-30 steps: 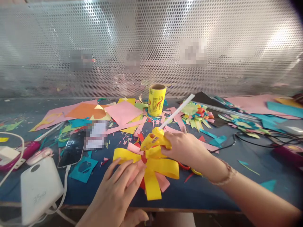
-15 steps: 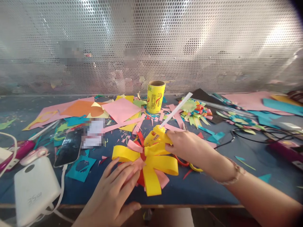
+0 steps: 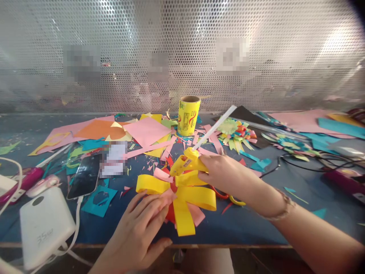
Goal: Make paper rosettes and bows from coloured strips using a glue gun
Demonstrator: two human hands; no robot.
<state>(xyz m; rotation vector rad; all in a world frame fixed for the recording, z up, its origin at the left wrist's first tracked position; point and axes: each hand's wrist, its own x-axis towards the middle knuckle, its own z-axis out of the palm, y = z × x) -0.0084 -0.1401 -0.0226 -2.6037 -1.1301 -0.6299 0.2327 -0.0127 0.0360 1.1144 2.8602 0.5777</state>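
On the blue table lies a paper flower with yellow looped strips [image 3: 184, 219] and pink and red strips beneath. My left hand [image 3: 142, 224] rests over its left side, fingers pressed on a pink strip [image 3: 169, 197]; the fingertips partly hide it. My right hand [image 3: 222, 171] is closed around a small yellow glue gun [image 3: 188, 163], held just above the upper part of the flower. A white glue stick [image 3: 215, 127] juts up and right from the gun. Red and yellow scissor handles [image 3: 236, 201] show under my right wrist.
A yellow cardboard tube [image 3: 188, 116] stands behind the flower. Paper scraps [image 3: 146, 131] spread across the back. A phone [image 3: 84, 177] and a white power bank [image 3: 47, 228] with cables lie left. Finished rosettes [image 3: 236, 133] and black cable [image 3: 308, 163] lie right.
The glue gun has tilted and shifted slightly, its nose now nearer the upper pink strip. My left hand has barely moved. The whole view has shifted a little.
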